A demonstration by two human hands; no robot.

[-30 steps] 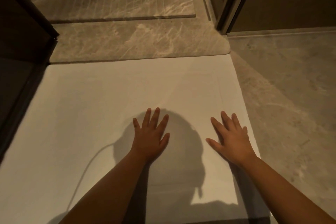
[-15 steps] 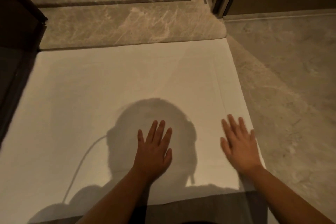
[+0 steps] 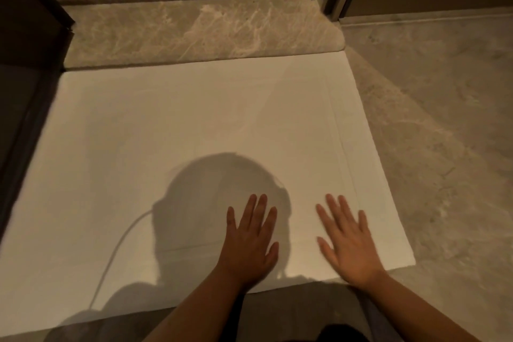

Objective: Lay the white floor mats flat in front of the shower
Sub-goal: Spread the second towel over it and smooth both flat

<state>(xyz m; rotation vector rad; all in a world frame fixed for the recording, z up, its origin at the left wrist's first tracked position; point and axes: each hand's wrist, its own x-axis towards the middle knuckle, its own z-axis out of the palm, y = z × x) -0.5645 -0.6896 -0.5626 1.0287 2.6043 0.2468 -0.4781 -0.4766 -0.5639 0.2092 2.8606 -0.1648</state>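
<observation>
Nearest the camera are two bare arms coming up from the bottom edge. Both hands are flat & wide open, fingers spread apart, not gripping anything. The left hand (image 3: 249,241) sits palm down on the white mat (image 3: 166,125), w/ its wrist just past the mat's near edge. The right hand (image 3: 348,244) sits beside it, a bit closer to the mat's right side, palm down too.

The key thing: the mat lies right under both hands & runs away from them, toward the shower. Its long way looks left to right, tho the left end goes out of view, so can't be sure. The right hand is nearer the right edge & near corner; the left hand is nearer the middle.

Further out, the mat looks smooth, w/ a faint fold line by the right edge. Its far edge sits right against the marble step (image 3: 194,33) of the shower. I'd guess any more smoothing would be a push forward or out to the sides.
</observation>
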